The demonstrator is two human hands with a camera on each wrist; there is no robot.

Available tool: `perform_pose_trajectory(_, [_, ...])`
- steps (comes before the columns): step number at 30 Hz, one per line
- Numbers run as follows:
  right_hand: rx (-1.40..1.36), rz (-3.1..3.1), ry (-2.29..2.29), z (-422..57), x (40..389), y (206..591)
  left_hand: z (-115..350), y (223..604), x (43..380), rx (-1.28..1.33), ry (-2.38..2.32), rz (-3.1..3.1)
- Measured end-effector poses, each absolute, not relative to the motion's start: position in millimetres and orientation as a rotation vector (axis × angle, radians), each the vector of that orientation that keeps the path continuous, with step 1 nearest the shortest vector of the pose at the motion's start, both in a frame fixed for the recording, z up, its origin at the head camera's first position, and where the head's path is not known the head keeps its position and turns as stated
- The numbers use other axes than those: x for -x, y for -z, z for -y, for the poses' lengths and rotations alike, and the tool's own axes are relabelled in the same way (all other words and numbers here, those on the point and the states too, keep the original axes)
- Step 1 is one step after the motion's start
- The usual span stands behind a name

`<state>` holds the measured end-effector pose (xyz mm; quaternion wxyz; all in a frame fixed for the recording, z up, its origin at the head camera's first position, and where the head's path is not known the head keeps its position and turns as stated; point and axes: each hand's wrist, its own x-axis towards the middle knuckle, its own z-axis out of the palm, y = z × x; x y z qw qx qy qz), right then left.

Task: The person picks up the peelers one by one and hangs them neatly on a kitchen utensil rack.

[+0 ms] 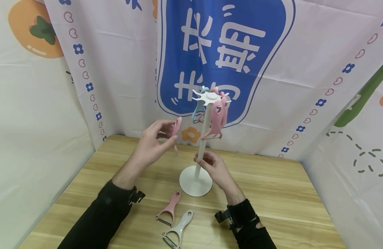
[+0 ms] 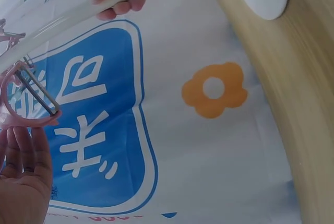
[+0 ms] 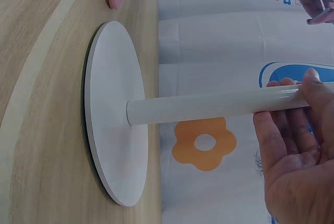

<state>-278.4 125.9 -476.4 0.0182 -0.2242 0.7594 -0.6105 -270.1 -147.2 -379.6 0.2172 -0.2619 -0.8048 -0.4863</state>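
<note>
In the head view my left hand pinches a pink peeler by its handle, left of a white rack. The left wrist view shows this peeler's metal blade close to the pole. My right hand grips the rack's pole above the round base. From the rack's top hooks hang pink peelers at the front right and a light blue peeler at the back left. Some hanging peelers are partly hidden.
On the wooden table, in front of the base, lie another pink peeler and a pale grey peeler. A printed cloth hangs behind the table and encloses the sides.
</note>
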Motion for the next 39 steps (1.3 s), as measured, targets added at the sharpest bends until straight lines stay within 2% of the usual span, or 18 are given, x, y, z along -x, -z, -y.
perform_pose_trajectory(22, [0.7, -2.353, 1.89, -127, 279, 475, 133, 342, 288, 0.716, 1.582, 2.147])
perform_pose_trajectory(39, [0.717, -2.371, 1.872, -127, 280, 477, 126, 323, 305, 0.846, 1.715, 2.056])
